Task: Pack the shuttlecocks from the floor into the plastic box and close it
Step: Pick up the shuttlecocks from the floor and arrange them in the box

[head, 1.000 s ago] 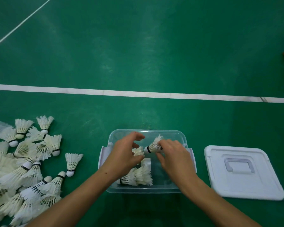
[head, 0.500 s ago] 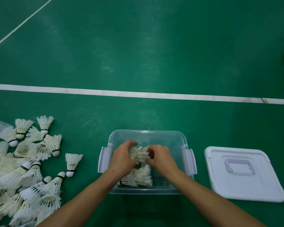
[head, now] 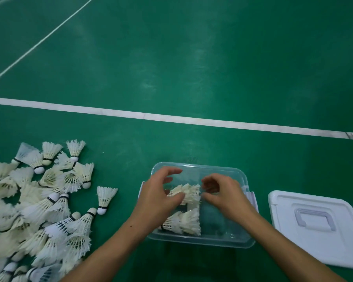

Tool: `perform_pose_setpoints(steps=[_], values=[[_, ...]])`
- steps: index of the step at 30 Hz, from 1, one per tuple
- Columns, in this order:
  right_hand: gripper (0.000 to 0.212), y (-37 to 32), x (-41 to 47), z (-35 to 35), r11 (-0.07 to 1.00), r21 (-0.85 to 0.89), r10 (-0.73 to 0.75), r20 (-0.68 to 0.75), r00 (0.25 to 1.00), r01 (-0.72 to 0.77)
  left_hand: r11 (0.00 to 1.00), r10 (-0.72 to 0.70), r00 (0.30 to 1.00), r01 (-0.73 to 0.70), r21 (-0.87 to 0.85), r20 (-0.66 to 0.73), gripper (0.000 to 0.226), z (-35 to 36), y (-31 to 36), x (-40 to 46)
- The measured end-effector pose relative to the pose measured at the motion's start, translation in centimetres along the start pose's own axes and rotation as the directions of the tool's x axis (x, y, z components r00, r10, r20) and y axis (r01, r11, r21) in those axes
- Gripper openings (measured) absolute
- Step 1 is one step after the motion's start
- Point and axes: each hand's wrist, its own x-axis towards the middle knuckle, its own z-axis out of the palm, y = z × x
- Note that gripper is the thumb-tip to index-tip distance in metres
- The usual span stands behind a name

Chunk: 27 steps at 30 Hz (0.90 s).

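I am hovering both hands over the clear plastic box on the green floor. My left hand is hanging just above the upper row of shuttlecocks inside the box, fingers loosely curled and spread, with the thumb lying at the row's left end; whether it is truly touching the feathers I cannot tell. My right hand is hanging at the row's right end, its fingers bent inward and gripping nothing that I can see. A second row is lying nearer me in the box, feather skirts pointing right.

Most of the task is waiting: the big pile of loose shuttlecocks is lying on the floor to my left, well apart from the box, and one stray shuttlecock is standing on its cork between pile and box. The white lid is lying flat to the right, handle up.

These things are nearly weightless, and I am judging the feathers brittle and easily crushed or bent. The firm cork nose with its dark band is the safe place to pinch; squeezing the skirt risks splitting a quill. Nested cork-into-skirt, they should slide together easily, so light pressure along the row will likely be enough.
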Motion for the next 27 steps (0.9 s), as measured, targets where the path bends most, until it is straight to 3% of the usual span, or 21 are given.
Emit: perform_pose_setpoints(steps=[3, 6, 14, 21, 27], values=[[0.033, -3.5, -0.3, -1.3, 0.992, 0.077, -0.095, -0.044, 0.995, 0.098, 0.995, 0.035, 0.996, -0.042, -0.089, -0.087, 0.048, -3.7, 0.2, -1.2], [0.025, -8.2, 0.0, -0.6, 0.97, 0.108, -0.212, -0.067, 0.975, 0.219, 0.998, 0.04, 0.987, -0.047, -0.043, -0.154, 0.049, -8.1, -1.9, -2.1], [0.026, -18.3, 3.2, 9.4, 0.883, 0.021, -0.463, 0.184, 0.867, 0.468, 0.969, -0.17, 0.942, 0.212, 0.122, -0.288, 0.055, -18.8, -12.2, -6.5], [0.025, -20.4, 4.8, 16.3, 0.856, -0.081, -0.461, 0.323, 0.826, 0.51, 0.95, -0.198, 0.939, 0.254, 0.181, -0.28, 0.061, -20.3, -16.5, -9.4], [0.04, -20.1, 6.0, 19.5, 0.838, -0.235, -0.372, 0.415, 0.83, 0.493, 0.926, -0.187, 0.945, 0.261, 0.273, -0.269, 0.063, -20.8, -17.7, -10.4]])
